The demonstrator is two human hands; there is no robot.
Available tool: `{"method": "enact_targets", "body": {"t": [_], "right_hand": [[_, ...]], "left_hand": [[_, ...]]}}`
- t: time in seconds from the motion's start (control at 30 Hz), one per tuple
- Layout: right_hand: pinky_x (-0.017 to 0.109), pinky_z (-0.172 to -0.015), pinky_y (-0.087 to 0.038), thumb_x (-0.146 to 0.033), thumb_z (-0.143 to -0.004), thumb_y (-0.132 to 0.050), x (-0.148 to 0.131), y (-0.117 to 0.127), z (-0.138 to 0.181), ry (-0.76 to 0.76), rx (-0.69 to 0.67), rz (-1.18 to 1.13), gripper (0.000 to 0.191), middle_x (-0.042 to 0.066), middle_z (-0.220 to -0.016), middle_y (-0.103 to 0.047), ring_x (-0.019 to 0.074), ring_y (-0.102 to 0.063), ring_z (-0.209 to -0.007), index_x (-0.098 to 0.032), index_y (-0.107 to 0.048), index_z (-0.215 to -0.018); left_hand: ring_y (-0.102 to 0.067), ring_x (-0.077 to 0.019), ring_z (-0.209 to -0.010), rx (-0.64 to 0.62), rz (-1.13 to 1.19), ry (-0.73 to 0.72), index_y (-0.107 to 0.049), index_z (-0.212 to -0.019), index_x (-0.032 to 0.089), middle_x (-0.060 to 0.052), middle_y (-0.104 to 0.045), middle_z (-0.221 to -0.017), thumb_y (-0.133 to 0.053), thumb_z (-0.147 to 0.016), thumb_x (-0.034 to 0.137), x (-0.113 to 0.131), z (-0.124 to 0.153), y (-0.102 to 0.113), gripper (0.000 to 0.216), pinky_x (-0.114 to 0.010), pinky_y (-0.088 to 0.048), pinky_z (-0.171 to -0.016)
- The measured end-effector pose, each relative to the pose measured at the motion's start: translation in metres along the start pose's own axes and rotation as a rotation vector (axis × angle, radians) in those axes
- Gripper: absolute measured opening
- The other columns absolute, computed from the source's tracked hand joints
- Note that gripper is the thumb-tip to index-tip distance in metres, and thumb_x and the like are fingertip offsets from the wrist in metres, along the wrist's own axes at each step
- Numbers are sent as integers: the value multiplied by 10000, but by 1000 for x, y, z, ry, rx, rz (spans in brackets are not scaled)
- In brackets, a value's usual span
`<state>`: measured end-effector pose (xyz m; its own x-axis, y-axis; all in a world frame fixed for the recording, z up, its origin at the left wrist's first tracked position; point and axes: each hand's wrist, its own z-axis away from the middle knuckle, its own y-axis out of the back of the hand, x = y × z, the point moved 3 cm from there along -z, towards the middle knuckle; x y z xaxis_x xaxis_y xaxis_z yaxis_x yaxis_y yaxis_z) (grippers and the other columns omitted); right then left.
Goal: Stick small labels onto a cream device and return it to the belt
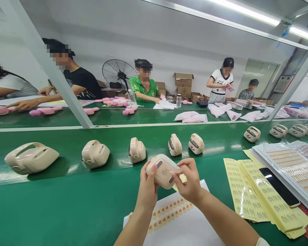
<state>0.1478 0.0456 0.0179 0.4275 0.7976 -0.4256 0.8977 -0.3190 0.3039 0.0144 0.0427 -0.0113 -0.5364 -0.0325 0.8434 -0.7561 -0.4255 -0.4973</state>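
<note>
My left hand [146,186] and my right hand [189,180] together hold a cream plastic casing [162,169] above a white sticker sheet [184,222] that carries rows of small round orange labels. The left hand grips the casing's left side. On the right, my fingers pinch its right edge, with the thumb pressed on its face. Several more cream casings [137,150] lie in a row on the green conveyor belt [66,201] just beyond my hands.
Yellow label sheets [256,194] and a black phone [279,187] lie to the right, beside stacked printed sheets [292,164]. Across the belt, several people work at a far table with pink parts [46,111], white bags [192,117], a fan [118,72] and cardboard boxes [183,83].
</note>
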Motion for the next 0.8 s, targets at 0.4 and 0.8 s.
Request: {"method": "enact_targets", "body": {"t": [0.4,0.8], "right_hand": [[386,-725,-399,-48,-650,-681,63,-40,39,-527,-776,438,131,122,-832,-601,263,-529,-860,-162,-625,-617],[279,-663,-443,-164,-614,-752,-7,-120,65,-596,-944,-110,109,10,-782,-539,167,-570,-747,-188,-647,-629]], "left_hand": [[-460,-280,-1194,-92,314,-227,-643,-983,313,10,-667,-1095,-697,-628,483,65,-1,16,397,-315,-553,-681],[-403,-314,-1252,-163,508,-264,-622,-1049,283,-19,-647,-1173,-791,-441,544,73,-2,20,683,-354,-549,-774]]}}
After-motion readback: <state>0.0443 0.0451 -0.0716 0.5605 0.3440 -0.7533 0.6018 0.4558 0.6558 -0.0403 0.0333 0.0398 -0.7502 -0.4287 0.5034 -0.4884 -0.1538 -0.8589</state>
